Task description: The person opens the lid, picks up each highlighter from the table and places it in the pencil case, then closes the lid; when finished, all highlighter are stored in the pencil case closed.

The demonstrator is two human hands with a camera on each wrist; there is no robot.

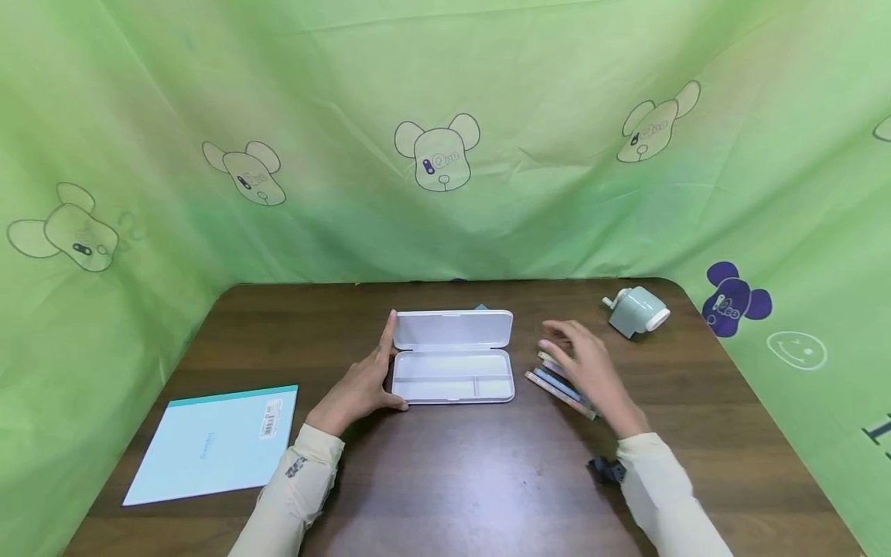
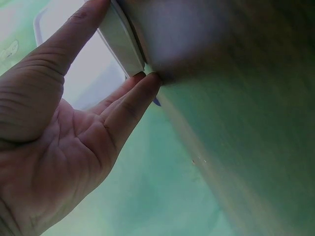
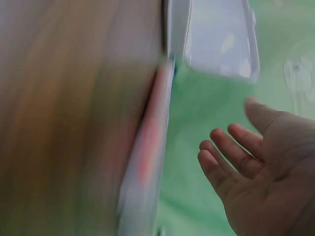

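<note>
A white pencil case lies on the table with its lid raised and its divided tray bare. My left hand holds the case's left end, thumb at the front corner and index finger up along the lid. In the left wrist view the thumb and fingers span the case's end. My right hand hovers over several pens, partly covering them. Its fingers are loosely bent with nothing between them, as the right wrist view shows, beside a blurred pen.
A light blue notebook lies at the left of the table. At the back right stands a pale green pencil sharpener with a crank. A small black object lies by the right sleeve. Green printed cloth hangs behind the table.
</note>
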